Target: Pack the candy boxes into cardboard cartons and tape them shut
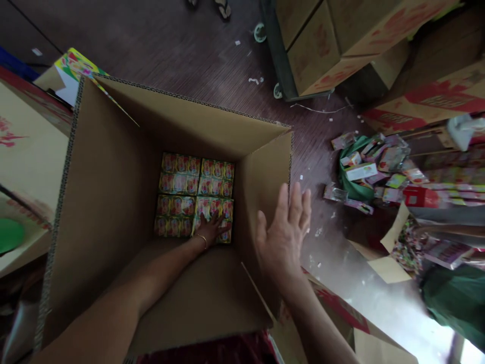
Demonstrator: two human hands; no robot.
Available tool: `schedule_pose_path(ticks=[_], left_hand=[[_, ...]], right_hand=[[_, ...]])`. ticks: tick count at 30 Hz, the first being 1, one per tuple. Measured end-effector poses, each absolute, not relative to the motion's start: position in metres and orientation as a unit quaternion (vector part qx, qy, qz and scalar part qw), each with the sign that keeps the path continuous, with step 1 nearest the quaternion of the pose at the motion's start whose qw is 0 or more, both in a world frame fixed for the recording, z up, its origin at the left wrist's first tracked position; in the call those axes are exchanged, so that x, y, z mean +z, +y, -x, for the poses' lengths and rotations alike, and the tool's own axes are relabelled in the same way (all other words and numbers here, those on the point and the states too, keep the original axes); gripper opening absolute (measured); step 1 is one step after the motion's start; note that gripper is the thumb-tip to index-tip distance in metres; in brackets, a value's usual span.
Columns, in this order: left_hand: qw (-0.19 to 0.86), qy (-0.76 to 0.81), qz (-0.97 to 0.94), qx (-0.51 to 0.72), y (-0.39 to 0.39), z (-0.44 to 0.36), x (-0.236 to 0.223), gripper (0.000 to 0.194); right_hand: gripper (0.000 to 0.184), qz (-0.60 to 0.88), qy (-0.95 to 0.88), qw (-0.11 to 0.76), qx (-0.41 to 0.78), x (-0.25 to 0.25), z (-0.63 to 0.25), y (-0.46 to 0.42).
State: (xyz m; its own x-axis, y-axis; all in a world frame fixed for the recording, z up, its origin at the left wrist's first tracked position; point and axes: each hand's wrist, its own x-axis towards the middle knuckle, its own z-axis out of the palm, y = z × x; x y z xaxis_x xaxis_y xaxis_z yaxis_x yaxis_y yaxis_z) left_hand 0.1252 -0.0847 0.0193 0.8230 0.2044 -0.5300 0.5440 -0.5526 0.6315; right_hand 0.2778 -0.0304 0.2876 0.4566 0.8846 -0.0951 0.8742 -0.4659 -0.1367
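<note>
A tall, open cardboard box (265, 187) stands right in front of me. Across its bottom lie several small colourful packets (180, 169) in wrapped blocks, packed side by side. My left hand (212, 228) reaches deep inside with fingers spread, resting on the block nearest the lower right corner. A thin bracelet (202, 237) circles that wrist. Above the box's right wall, my right hand (284, 235) is held with its fingers stretched and nothing in it. Whether it touches the rim I cannot tell.
A trolley (280, 65) carries stacked cartons (314, 55) at the upper right. On the right, a green container (352, 177) overflows with loose packets, near a small open carton (390, 273) of wrapped pieces. Sandalled feet (223, 9) show at the top. Other cartons (34, 141) stand left.
</note>
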Motion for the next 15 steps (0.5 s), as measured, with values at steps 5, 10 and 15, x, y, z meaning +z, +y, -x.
schedule_pose_path(ticks=[5, 10, 15], left_hand=[[0.364, 0.179, -0.877, -0.257, -0.088, -0.133, 0.004, 0.082], [0.345, 0.185, -0.889, -0.236, -0.094, -0.13, -0.016, 0.075], [0.366, 0.182, -0.875, -0.257, -0.094, -0.137, -0.039, 0.069]], right_hand=[[0.066, 0.855, -0.459, 0.124, 0.207, 0.27, -0.309, -0.061], [0.061, 0.858, -0.433, 0.168, 0.218, 0.267, -0.303, -0.057], [0.058, 0.853, -0.441, 0.192, 0.204, 0.268, -0.3, -0.056]])
